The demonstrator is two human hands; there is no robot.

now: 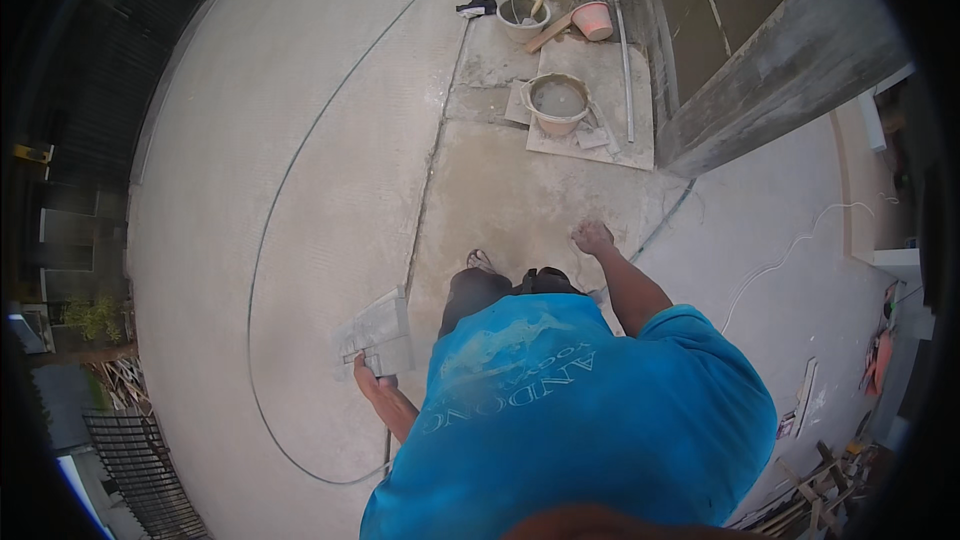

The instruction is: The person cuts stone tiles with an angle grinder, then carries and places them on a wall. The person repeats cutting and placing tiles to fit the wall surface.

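Note:
My left hand (380, 388) is closed round the handle of a wide, flat plastering trowel (388, 318). Its pale grey blade hangs beside my left leg, above the concrete. On the other side, my right hand (592, 237) is held out in front of my right leg with its fingers curled in. Nothing sticks out of it, and its palm is hidden. Farther ahead, a bucket of grey mix (558, 100) stands on a dusty board (640, 152).
A green hose (262, 240) curves across the pale floor on my left. Beyond the board are a white bucket (522, 18), a tipped pink bucket (592, 20) and a long metal bar (623, 60). A concrete column (780, 70) rises at the right. Scrap wood (820, 490) lies behind.

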